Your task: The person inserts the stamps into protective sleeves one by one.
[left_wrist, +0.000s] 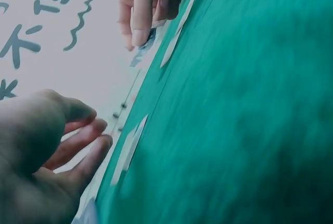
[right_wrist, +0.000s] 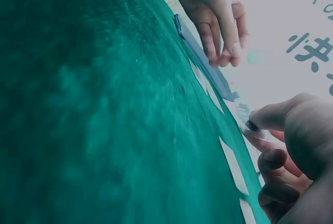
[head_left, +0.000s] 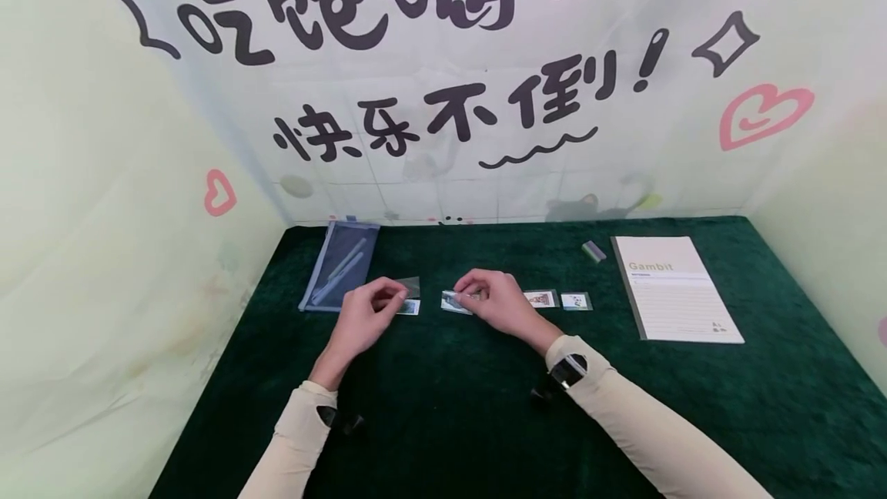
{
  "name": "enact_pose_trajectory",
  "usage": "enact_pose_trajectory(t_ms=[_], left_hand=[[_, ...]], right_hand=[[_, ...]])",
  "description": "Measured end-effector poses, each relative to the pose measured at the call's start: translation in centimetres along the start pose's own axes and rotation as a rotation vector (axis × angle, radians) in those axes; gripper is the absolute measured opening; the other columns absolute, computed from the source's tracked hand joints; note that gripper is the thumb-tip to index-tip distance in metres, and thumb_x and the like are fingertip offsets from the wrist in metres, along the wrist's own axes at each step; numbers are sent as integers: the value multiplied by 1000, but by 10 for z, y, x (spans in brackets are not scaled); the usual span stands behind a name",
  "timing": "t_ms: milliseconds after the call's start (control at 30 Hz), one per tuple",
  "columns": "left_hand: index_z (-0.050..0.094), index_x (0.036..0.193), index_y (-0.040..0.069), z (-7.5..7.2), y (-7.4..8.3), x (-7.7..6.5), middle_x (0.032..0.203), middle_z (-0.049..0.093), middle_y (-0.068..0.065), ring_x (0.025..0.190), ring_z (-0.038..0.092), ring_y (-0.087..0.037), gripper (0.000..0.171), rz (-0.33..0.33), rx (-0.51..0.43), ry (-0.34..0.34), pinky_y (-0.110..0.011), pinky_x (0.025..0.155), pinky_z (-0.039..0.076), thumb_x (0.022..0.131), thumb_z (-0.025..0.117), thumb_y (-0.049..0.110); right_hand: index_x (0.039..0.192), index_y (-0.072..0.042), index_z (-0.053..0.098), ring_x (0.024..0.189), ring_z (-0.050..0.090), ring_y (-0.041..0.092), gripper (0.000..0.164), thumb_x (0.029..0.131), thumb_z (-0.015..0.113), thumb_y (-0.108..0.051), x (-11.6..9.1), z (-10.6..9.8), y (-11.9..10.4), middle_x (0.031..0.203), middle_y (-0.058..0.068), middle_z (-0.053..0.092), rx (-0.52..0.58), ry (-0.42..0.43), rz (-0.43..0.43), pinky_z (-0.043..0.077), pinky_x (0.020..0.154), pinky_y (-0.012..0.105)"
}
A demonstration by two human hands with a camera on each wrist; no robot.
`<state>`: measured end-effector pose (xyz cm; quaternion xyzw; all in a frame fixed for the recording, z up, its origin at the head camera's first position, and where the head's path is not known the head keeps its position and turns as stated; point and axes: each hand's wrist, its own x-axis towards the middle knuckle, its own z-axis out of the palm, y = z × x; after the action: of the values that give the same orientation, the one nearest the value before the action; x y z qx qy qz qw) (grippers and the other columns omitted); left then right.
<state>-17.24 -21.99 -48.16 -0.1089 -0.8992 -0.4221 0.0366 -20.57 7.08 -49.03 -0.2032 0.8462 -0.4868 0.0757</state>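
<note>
My right hand [head_left: 495, 300] pinches a small blue-grey picture card, like a stamp [head_left: 450, 301], between thumb and fingertips; in the left wrist view the stamp [left_wrist: 149, 42] slants below those fingers. Clear film [right_wrist: 255, 132] shows at the right fingertips in the right wrist view. My left hand [head_left: 362, 319] hovers above the cloth with fingers loosely bent and nothing between them in its wrist view. Beside its fingertips lie a clear sleeve [head_left: 413, 284] and another small stamp [head_left: 410, 307], partly covered by the hand. Right of my right hand lie two sleeved stamps [head_left: 540, 299] [head_left: 575, 301].
A blue mesh zip pouch [head_left: 339, 260] with pen-like items inside lies at the back left. A small eraser-like block [head_left: 593, 251] and a white notebook [head_left: 682, 291] are on the right. Dark green cloth [head_left: 443, 406] covers the table, with printed curtains [head_left: 443, 175] around it.
</note>
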Motion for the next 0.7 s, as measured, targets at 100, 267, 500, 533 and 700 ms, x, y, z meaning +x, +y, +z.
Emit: enact_pose_trajectory(t_ms=[100,267,500,533,700], left_hand=[[78,117,17,-8,-6,-1,107,77,2,93,71,-13,13,-10,74,2,-32,86,64,107,72,22],[80,116,22,-9,-11,-2,101,71,2,83,64,-12,14,-9,170,-67,-27,76,57,103,75,18],[81,121,19,-4,-12,0,99,66,0,83,61,-10,22,19,228,-103,-25,73,54,99,79,14],[81,120,18,-4,-12,0,99,66,-1,83,60,-10,22,17,227,-103,-25,73,54,99,80,14],[79,116,18,-5,-9,1,104,64,-3,85,58,-12,18,-8,232,-102,-27,75,52,98,81,15]], right_hand=[[115,-24,76,67,64,20,13,102,77,-27,9,8,-2,101,-8,78,-16,-22,-11,53,62,31],[114,-24,75,75,67,17,13,101,77,-25,18,16,-6,99,-9,77,-35,-60,2,56,71,34],[112,-24,76,81,66,11,12,101,78,-26,24,24,-10,98,-11,76,-105,-42,-10,55,76,34],[113,-24,76,82,66,10,12,101,78,-27,25,25,-10,98,-11,76,-119,-38,-13,54,76,34],[111,-26,76,81,64,10,13,99,80,-30,28,29,-13,97,-11,74,-204,-21,-25,52,76,34]])
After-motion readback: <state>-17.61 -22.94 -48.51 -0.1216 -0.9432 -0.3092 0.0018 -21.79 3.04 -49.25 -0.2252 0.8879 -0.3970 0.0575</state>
